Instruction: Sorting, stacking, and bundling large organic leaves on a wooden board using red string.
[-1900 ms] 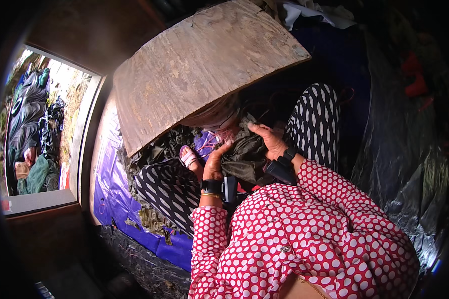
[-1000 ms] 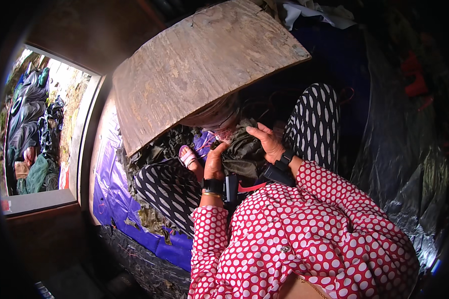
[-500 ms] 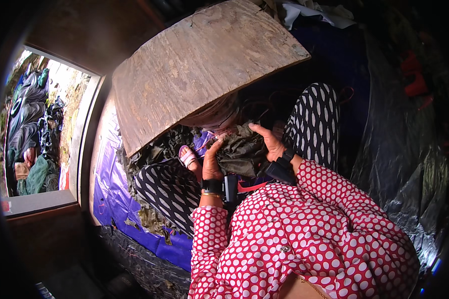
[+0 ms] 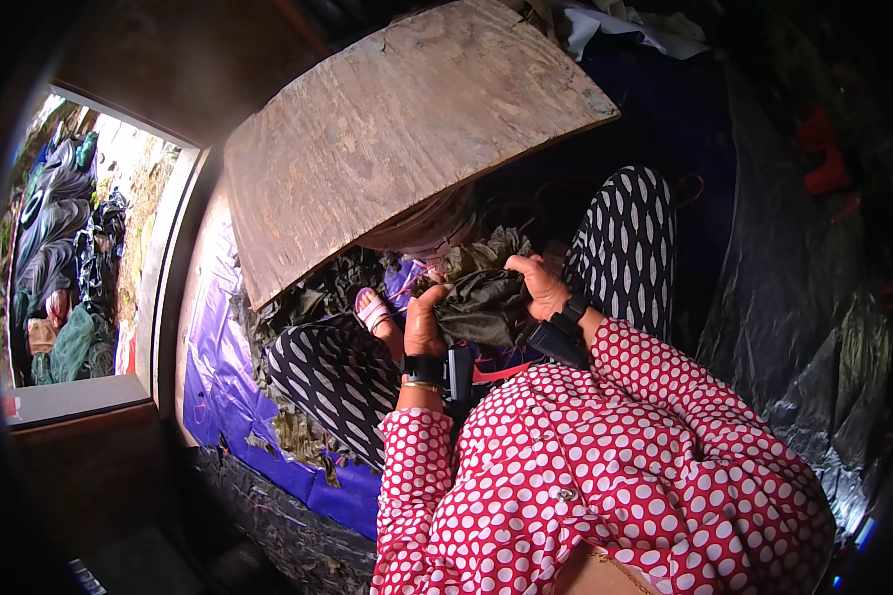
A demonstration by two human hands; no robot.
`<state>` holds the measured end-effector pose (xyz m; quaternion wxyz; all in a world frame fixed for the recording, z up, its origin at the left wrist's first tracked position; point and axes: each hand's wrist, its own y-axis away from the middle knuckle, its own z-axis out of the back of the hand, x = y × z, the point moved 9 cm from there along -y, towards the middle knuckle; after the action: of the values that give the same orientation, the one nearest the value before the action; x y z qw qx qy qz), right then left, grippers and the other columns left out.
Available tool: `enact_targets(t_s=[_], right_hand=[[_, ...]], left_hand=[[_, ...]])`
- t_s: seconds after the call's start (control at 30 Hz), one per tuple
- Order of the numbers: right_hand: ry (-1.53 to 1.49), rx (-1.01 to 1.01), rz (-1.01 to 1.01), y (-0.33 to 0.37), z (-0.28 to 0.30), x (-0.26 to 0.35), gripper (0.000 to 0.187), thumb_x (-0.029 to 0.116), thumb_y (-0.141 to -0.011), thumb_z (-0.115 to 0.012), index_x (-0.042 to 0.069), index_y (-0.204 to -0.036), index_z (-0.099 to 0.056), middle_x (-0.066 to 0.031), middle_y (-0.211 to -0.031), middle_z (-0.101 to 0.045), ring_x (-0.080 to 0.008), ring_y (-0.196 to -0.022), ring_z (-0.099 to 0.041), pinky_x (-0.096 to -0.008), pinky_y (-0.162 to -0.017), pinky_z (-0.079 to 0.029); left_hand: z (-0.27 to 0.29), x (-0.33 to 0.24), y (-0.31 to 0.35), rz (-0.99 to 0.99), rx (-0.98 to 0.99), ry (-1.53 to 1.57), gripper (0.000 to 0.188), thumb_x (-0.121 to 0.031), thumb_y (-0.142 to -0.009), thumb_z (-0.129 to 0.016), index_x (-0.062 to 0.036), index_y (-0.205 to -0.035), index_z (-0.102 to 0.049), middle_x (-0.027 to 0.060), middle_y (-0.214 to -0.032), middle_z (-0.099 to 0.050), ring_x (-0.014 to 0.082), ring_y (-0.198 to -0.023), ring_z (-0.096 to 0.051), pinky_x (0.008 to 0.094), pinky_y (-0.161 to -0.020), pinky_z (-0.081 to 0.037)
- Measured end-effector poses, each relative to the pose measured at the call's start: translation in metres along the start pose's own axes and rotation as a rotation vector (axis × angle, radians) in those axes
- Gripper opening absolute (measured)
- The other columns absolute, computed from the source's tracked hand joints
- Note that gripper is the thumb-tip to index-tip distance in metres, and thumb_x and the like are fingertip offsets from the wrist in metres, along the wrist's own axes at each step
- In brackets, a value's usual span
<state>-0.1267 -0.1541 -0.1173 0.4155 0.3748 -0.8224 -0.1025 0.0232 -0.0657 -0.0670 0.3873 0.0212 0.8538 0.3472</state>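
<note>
A bundle of dark, wrinkled dried leaves (image 4: 481, 305) hangs between my hands, just above my lap. My left hand (image 4: 425, 325) grips its left side, thumb on top. On the right side, my right hand (image 4: 543, 286) is closed around the leaves with its fingers curled. Paler brownish-green leaves show at the bundle's far edge. Both palms' undersides are hidden by the leaves. Past the bundle, a rounded pale object (image 4: 427, 230) sits partly under a wooden board (image 4: 407, 129), too shadowed to name.
The board slants over the area ahead. More dark leaves (image 4: 318, 297) lie by my left knee on a purple plastic sheet (image 4: 218, 372). Black plastic sheeting (image 4: 784, 327) is at the right. A doorway frame (image 4: 164, 268) stands at the left, with netting-like heaps (image 4: 60, 238) beyond it.
My right hand's fingers have curled in around the leaves, and its thumb has shifted slightly right and down. The left hand has dropped a little. The bundle's near part looks more gathered and darker.
</note>
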Motion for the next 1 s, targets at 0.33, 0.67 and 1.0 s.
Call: enact_targets(t_s=[0.33,0.67,1.0], right_hand=[[0.118,0.077,-0.073,0.026,-0.037,0.023,0.024,0.023,-0.083,-0.068,0.007,-0.101,-0.067,-0.0032,-0.092,-0.068,-0.0152,-0.081,-0.065,-0.0317,-0.077,-0.052],[0.276,0.157,0.227,0.016,-0.040,0.044,0.028,0.015,-0.083,-0.059,0.003,-0.109,-0.062,0.0010,-0.099,-0.064,-0.0082,-0.089,-0.057,-0.0221,-0.082,-0.043],[0.844,0.412,0.236,0.046,-0.087,0.038,0.093,0.032,-0.072,-0.084,0.004,-0.143,-0.030,-0.0083,-0.132,-0.050,-0.0161,-0.120,-0.046,-0.0305,-0.104,-0.035]], left_hand=[[-0.022,-0.010,0.012,-0.035,0.096,0.064,0.024,-0.014,-0.083,-0.063,-0.0023,-0.104,-0.064,0.0077,-0.100,-0.068,0.0211,-0.088,-0.066,0.0333,-0.080,-0.054],[-0.024,-0.021,0.018,-0.058,0.041,0.027,0.022,-0.012,-0.082,-0.065,-0.0013,-0.100,-0.064,0.0083,-0.093,-0.068,0.0200,-0.078,-0.067,0.0321,-0.071,-0.055],[-0.050,-0.062,0.014,-0.212,-0.055,-0.089,0.023,-0.020,-0.084,-0.068,-0.0002,-0.097,-0.066,0.0063,-0.087,-0.068,0.0173,-0.073,-0.066,0.0289,-0.066,-0.053]])
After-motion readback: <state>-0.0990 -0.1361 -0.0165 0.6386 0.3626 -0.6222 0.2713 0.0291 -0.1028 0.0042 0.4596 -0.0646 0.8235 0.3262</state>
